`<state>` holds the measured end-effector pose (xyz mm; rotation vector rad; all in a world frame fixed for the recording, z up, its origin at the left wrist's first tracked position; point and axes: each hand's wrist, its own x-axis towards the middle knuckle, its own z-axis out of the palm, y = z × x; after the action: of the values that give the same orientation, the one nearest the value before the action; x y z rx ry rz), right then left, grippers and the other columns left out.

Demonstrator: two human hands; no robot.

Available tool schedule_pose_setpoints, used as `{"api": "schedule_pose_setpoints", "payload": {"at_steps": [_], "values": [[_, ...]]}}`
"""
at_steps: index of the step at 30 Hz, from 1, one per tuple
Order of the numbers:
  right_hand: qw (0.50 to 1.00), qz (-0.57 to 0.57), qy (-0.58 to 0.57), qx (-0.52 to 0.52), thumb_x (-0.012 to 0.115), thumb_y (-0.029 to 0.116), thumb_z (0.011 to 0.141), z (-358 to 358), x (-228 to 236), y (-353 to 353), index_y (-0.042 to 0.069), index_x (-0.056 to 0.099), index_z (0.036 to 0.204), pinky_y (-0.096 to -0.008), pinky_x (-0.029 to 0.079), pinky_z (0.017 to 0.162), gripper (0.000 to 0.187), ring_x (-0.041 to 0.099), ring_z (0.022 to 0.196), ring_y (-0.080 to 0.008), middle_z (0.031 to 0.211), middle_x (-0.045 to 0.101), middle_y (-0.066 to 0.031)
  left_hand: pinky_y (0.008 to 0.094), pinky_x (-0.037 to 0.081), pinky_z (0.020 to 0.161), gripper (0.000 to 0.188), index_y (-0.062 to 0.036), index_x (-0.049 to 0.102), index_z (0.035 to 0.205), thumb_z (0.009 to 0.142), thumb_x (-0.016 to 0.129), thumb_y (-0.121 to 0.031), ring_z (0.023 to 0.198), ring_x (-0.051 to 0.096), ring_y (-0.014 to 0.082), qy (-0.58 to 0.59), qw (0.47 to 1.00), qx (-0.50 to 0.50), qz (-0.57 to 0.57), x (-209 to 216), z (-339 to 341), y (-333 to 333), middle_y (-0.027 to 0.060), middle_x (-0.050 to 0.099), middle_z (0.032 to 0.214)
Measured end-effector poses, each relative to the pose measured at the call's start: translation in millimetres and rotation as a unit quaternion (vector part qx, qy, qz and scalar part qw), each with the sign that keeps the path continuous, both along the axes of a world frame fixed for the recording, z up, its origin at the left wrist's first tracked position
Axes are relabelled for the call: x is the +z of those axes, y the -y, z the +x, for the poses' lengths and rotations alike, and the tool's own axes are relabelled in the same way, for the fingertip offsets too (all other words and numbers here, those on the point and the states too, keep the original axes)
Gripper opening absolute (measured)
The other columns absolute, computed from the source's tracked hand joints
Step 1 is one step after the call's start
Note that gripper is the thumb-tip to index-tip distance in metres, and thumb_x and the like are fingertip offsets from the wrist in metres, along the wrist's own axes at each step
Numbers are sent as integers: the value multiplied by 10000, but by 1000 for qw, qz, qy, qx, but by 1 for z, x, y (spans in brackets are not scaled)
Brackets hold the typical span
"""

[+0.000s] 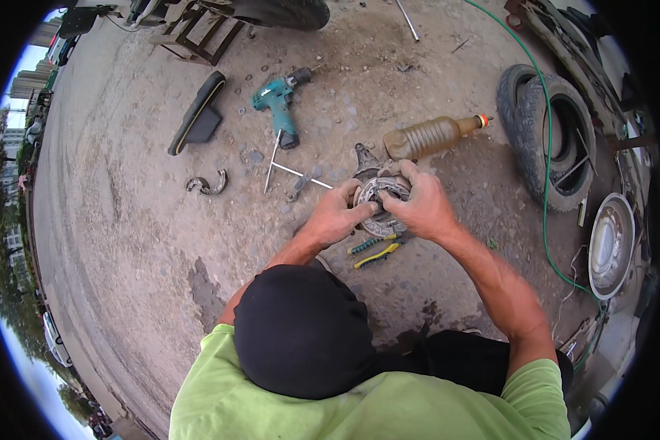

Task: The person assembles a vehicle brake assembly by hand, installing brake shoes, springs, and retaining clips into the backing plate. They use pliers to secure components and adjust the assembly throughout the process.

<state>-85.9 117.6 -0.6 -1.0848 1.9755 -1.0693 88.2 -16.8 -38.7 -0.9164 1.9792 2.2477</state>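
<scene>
Low over the dirt ground, both my hands hold a round, dusty metal brake plate with curved brake shoes point(383, 222). A lever-like arm of it sticks out on the far side. My left hand point(334, 216) grips its left edge, thumb on the face. My right hand point(425, 207) wraps the right side, its thumb and fingers pressed in near the centre; what they pinch there is hidden. Just below lie pliers with green and yellow handles point(378, 255). To the left are a T-handle wrench point(295, 173), a small metal part point(298, 188) and a loose curved brake shoe point(208, 183).
Beyond my hands lie a brown plastic bottle point(429, 138), a teal cordless drill point(277, 104) and a black wedge-shaped piece point(198, 117). Tyres point(524, 114), a green hose point(547, 158) and a metal basin-like disc point(610, 246) line the right. A metal stand point(216, 51) sits far left.
</scene>
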Motion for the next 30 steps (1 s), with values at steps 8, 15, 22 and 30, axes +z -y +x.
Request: {"api": "schedule_pose_setpoints", "payload": {"at_steps": [8,15,22,30], "values": [[994,-7,-111,3,800,146,850,3,-4,-3,-14,652,1069,-427,558,725,310,721,804,-345,889,709,-198,315,538,648,295,25,645,1208,981,726,-145,761,639,111,26,999,8,-28,4,-10,-5,37,696,982],[993,-5,-119,-10,809,134,838,5,-6,0,-6,653,1061,-453,550,709,306,706,787,-385,833,672,-201,367,532,779,367,33,664,1154,925,736,-244,845,640,168,31,998,5,-55,-4,-11,-4,86,711,951],[980,-59,-189,0,820,133,837,11,-8,-1,16,603,998,-494,558,705,294,698,830,-442,895,687,-212,390,518,781,376,38,649,1119,919,708,-275,838,632,201,40,994,1,-100,-8,-10,-7,127,688,906],[976,-58,-208,5,827,113,817,12,-7,0,14,576,984,-520,554,700,317,694,833,-458,885,676,-215,418,480,712,342,33,611,990,900,717,-280,762,558,211,52,986,10,-159,-4,-12,-11,125,627,814]]}}
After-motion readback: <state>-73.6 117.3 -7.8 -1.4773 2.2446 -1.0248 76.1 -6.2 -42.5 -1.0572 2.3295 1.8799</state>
